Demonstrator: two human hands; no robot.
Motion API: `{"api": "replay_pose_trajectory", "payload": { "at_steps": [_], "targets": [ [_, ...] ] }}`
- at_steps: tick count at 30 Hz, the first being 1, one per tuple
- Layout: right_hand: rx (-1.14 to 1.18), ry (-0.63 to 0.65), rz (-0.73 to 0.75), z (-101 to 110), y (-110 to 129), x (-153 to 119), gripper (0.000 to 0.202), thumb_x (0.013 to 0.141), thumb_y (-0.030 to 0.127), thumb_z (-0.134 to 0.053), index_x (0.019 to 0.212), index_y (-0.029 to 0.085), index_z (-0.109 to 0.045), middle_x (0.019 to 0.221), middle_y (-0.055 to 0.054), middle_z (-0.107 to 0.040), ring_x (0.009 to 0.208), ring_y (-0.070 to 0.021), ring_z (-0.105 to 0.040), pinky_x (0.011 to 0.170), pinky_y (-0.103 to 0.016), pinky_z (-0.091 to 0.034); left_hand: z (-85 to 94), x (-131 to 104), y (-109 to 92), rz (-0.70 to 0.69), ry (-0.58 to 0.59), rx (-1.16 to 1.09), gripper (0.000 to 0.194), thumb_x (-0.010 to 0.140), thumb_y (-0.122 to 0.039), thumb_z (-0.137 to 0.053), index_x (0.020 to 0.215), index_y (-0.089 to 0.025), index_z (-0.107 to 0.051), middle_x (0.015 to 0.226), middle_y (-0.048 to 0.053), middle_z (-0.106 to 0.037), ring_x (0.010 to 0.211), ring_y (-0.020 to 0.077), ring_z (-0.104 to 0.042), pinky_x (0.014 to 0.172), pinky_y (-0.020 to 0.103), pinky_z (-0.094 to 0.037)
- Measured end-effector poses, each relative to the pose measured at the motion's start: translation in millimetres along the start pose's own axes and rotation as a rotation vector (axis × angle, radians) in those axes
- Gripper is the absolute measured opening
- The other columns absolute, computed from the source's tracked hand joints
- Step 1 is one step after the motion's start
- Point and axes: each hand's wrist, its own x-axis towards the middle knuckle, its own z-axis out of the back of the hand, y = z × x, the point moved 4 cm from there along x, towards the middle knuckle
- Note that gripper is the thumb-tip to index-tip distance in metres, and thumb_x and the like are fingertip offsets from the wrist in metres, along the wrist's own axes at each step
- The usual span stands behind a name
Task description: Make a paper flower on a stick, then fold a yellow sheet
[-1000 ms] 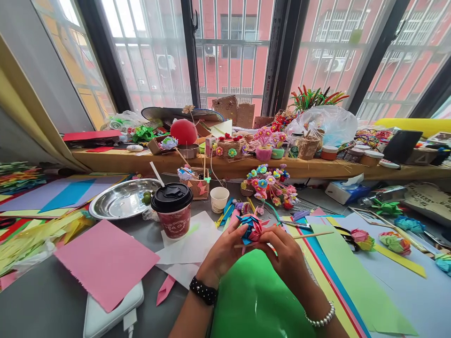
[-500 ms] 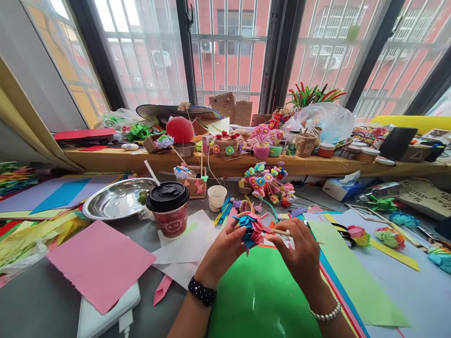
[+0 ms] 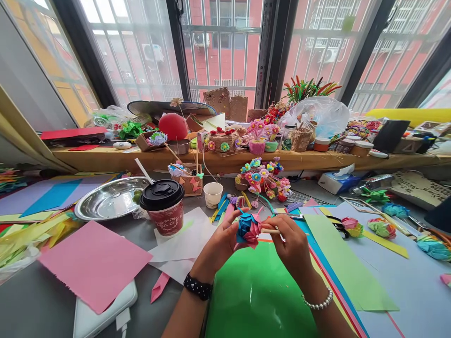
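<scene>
My left hand (image 3: 219, 244) is closed around a blue and pink folded-paper flower (image 3: 249, 229), its fingers along the blue side. At the pink side, my right hand (image 3: 291, 240) pinches a thin pale stick (image 3: 270, 231). The stick's near end meets or almost meets the petals; whether it goes in cannot be made out. Both hands are above a glossy green surface (image 3: 260, 295). Left of them lie white paper sheets (image 3: 186, 241) and a small folded pink paper piece (image 3: 159, 287).
A lidded cup (image 3: 162, 206) with a straw, a metal plate (image 3: 88, 206) and a white paper cup (image 3: 213, 194) stand behind. A pink sheet (image 3: 95, 263) covers part of a white power bank (image 3: 105, 312). Green paper (image 3: 338, 253) and paper flowers (image 3: 382, 227) lie at right.
My right hand has moved in closer to the flower, its fingers now near the pink petals. The flower has turned slightly in my left hand. The whole view has shifted a little.
</scene>
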Motion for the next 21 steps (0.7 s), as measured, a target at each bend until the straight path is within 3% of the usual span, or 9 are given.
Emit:
{"api": "replay_pose_trajectory", "payload": {
  "at_steps": [5, 8, 12, 17, 21],
  "targets": [
    [-0.098, -0.066, -0.028, 1.2, -2.1, -1.5, 0.017, 0.086, 0.023, -0.039, 0.077, 0.018, -0.053, 0.071, -0.004, -0.058, 0.066, -0.0158, -0.053, 0.061, -0.027, -0.041, -7.3, -2.4, -2.0, -0.042, 0.062, 0.012, 0.083, 0.048, -0.027, -0.078, 0.121, -0.028, -0.040, 0.103, 0.005, -0.058, 0.084, 0.0193, -0.058, 0.076, 0.030, -0.043],
    [-0.108, -0.050, -0.031, 0.1, -2.0, -1.6, 0.018, 0.086, 0.024, -0.039, 0.076, 0.018, -0.052, 0.069, -0.004, -0.057, 0.065, -0.0154, -0.053, 0.060, -0.026, -0.040, -8.3, -2.3, -0.8, -0.079, 0.013, 0.081, 0.092, 0.050, -0.016, -0.077, 0.127, -0.032, -0.030, 0.100, 0.003, -0.058, 0.086, 0.0185, -0.058, 0.080, 0.031, -0.041],
    [-0.089, -0.009, -0.031, -1.6, 0.0, -0.8, 0.017, 0.085, 0.023, -0.040, 0.075, 0.018, -0.052, 0.067, -0.003, -0.056, 0.063, -0.0144, -0.052, 0.056, -0.024, -0.040, -4.8, -0.4, 0.5, -0.130, -0.069, 0.089, 0.077, 0.058, -0.015, -0.072, 0.124, -0.028, -0.036, 0.095, 0.004, -0.061, 0.085, 0.0205, -0.059, 0.077, 0.033, -0.044],
    [-0.076, 0.060, 0.011, -5.7, 2.1, -1.3, 0.013, 0.083, 0.025, -0.043, 0.081, 0.018, -0.055, 0.073, -0.004, -0.059, 0.069, -0.0157, -0.054, 0.060, -0.026, -0.043, 4.9, 5.1, 4.7, -0.122, -0.116, 0.005, 0.030, 0.064, -0.021, -0.068, 0.091, -0.016, -0.057, 0.087, 0.007, -0.064, 0.083, 0.0210, -0.060, 0.072, 0.030, -0.045],
    [-0.121, 0.084, 0.065, -8.5, 2.3, -2.5, 0.015, 0.082, 0.027, -0.045, 0.087, 0.018, -0.056, 0.076, -0.006, -0.061, 0.072, -0.0175, -0.057, 0.060, -0.027, -0.045, 11.2, 8.8, 8.9, -0.083, -0.141, -0.020, 0.028, 0.064, -0.027, -0.068, 0.086, -0.014, -0.057, 0.084, 0.006, -0.063, 0.078, 0.0193, -0.059, 0.071, 0.029, -0.043]
  ]
}}
